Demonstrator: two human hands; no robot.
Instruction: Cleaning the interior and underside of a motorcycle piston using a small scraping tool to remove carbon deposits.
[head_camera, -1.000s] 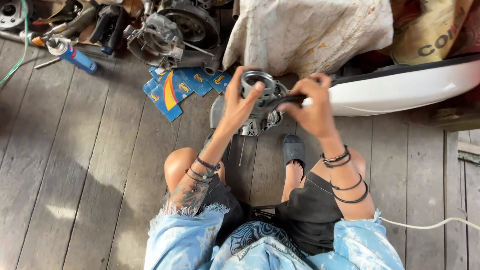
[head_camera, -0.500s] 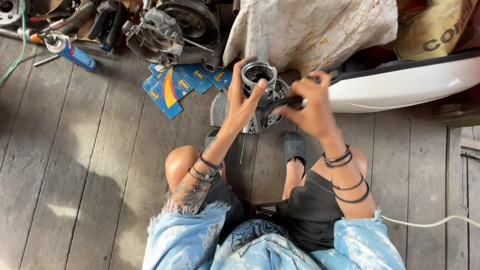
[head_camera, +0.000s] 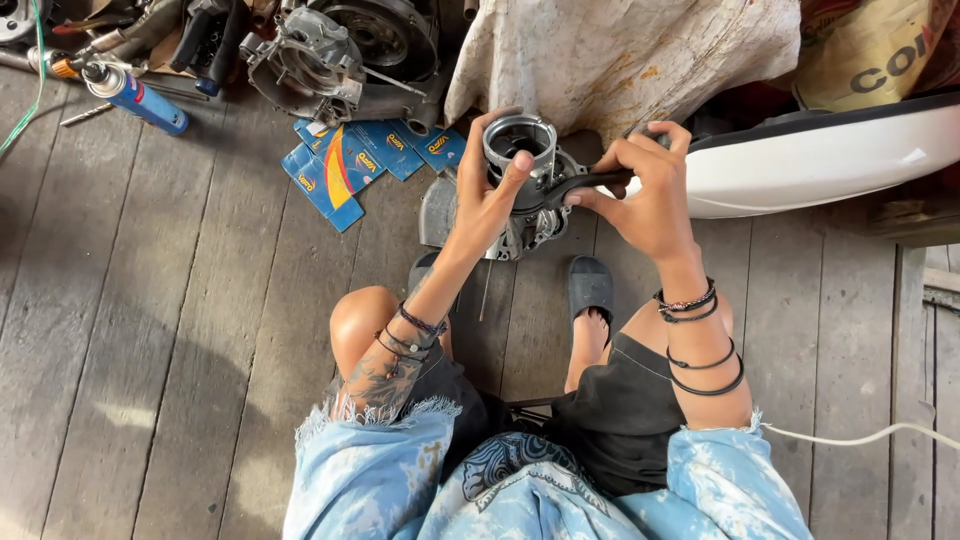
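A grey metal engine part (head_camera: 522, 140) with a round cylinder opening on top stands on the wooden floor between my feet. My left hand (head_camera: 487, 190) wraps around its left side, fingers over the cylinder's rim. My right hand (head_camera: 648, 195) grips a dark-handled tool (head_camera: 585, 184) whose tip reaches into the part just right of the cylinder. Both wrists wear several dark bracelets. A thin metal rod (head_camera: 483, 292) lies on the floor below the part.
Blue cardboard boxes (head_camera: 345, 160) lie flattened to the left. A blue spray can (head_camera: 135, 98), hand tools and a larger engine casing (head_camera: 345, 45) lie at the top left. A stained cloth (head_camera: 620, 55) and a white curved panel (head_camera: 820, 155) are on the right. A white cable (head_camera: 860, 438) runs at the lower right.
The view has shifted slightly. My left hand's fingers have moved up over the cylinder's rim, and my right hand has turned the tool a little at the part's side.
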